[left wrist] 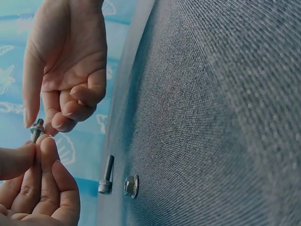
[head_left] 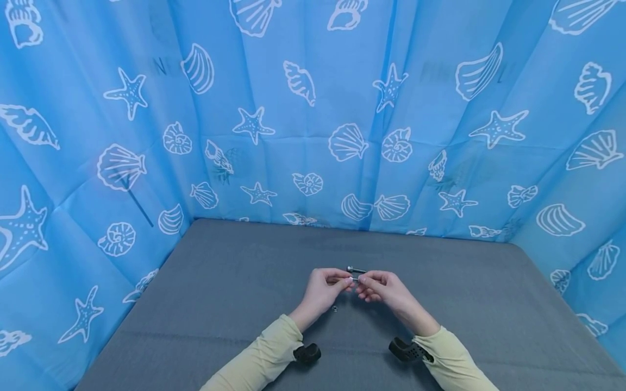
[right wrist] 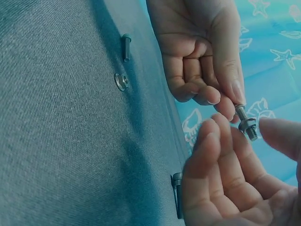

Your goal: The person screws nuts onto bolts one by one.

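Observation:
My left hand (head_left: 326, 288) pinches a small metal bolt (left wrist: 35, 135) between thumb and fingertips, above the table. A nut (right wrist: 248, 125) sits on its threaded shaft, close to the free end. My right hand (head_left: 386, 290) is held around that end; in the right wrist view its thumb (right wrist: 282, 136) and fingers (right wrist: 211, 129) stand apart on either side of the nut. Just beyond the hands another bolt (head_left: 357, 270) lies on the table. A loose flanged nut (left wrist: 131, 186) rests nearer me, below the hands.
The grey cloth-covered table (head_left: 235, 282) extends around the hands. Two bolts lie on it in the right wrist view, one near the loose nut (right wrist: 126, 47), one partly behind my right hand. A blue curtain (head_left: 303, 119) with white shells surrounds the table's back and sides.

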`<state>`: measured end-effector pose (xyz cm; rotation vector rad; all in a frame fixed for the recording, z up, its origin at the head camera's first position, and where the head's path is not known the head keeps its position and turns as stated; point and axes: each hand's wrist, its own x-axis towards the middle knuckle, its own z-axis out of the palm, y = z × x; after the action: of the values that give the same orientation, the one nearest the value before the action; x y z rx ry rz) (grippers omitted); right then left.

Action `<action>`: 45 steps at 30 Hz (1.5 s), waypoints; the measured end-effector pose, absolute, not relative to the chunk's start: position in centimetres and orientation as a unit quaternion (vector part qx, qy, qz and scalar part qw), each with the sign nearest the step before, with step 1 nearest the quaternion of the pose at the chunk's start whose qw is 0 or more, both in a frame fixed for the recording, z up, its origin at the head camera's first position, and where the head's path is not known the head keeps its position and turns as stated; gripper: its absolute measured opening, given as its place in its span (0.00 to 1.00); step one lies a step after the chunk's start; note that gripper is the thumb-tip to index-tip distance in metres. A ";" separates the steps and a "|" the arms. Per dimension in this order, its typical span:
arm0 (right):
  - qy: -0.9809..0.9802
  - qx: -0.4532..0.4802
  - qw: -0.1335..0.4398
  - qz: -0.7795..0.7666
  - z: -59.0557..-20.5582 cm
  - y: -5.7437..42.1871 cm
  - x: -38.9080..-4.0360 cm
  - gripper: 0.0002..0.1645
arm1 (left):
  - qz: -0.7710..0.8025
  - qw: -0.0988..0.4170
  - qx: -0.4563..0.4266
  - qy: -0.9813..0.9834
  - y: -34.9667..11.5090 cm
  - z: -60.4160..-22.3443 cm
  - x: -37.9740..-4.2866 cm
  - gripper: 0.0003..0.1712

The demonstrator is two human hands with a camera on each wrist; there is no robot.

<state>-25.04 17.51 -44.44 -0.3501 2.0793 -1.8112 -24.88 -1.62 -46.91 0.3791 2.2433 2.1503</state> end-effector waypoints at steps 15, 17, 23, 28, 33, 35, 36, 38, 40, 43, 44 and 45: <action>0.740 -0.127 0.175 -0.637 -44.7 17.5 -25.1 0.21 | 0.687 0.000 0.132 0.714 -2.0 -43.5 -22.6 0.08; 0.739 -0.122 0.175 -0.639 -44.7 17.4 -25.1 0.22 | 0.687 0.001 0.132 0.714 -2.0 -43.5 -22.6 0.08; 0.738 -0.140 0.155 -0.642 -44.6 17.5 -25.1 0.21 | 0.683 0.001 0.131 0.719 -2.1 -43.2 -22.4 0.08; 0.745 -0.141 0.167 -0.631 -44.7 17.5 -25.1 0.20 | 0.676 -0.001 0.133 0.725 -2.0 -43.4 -22.5 0.08; 0.735 -0.133 0.175 -0.642 -44.6 17.5 -25.2 0.21 | 0.679 -0.002 0.131 0.722 -1.8 -45.1 -23.6 0.07; 0.732 -0.141 0.170 -0.645 -44.5 17.6 -25.2 0.20 | 0.681 -0.001 0.129 0.721 -1.8 -45.9 -24.1 0.07; 0.732 -0.145 0.167 -0.644 -44.5 17.6 -25.2 0.20 | 0.683 0.001 0.128 0.719 -1.8 -46.2 -24.4 0.07; 0.734 -0.153 0.164 -0.641 -44.5 17.6 -25.2 0.19 | 0.684 0.001 0.128 0.718 -1.8 -46.6 -24.6 0.07; 0.737 -0.150 0.167 -0.637 -44.4 17.6 -25.2 0.18 | 0.687 0.001 0.132 0.715 -1.9 -46.8 -24.7 0.08; 0.741 -0.134 0.177 -0.634 -44.3 17.5 -25.1 0.19 | 0.687 -0.001 0.137 0.714 -1.9 -46.9 -24.7 0.08; 0.741 -0.130 0.180 -0.634 -44.3 17.4 -25.1 0.20 | 0.687 -0.002 0.138 0.714 -1.9 -46.9 -24.6 0.08; 0.741 -0.126 0.183 -0.634 -44.3 17.4 -25.1 0.20 | 0.686 0.000 0.137 0.715 -1.9 -46.9 -24.6 0.07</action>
<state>-25.06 17.43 -44.26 -0.3551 2.0899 -1.7899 -24.63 -1.93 -46.89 0.4307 2.2458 2.1545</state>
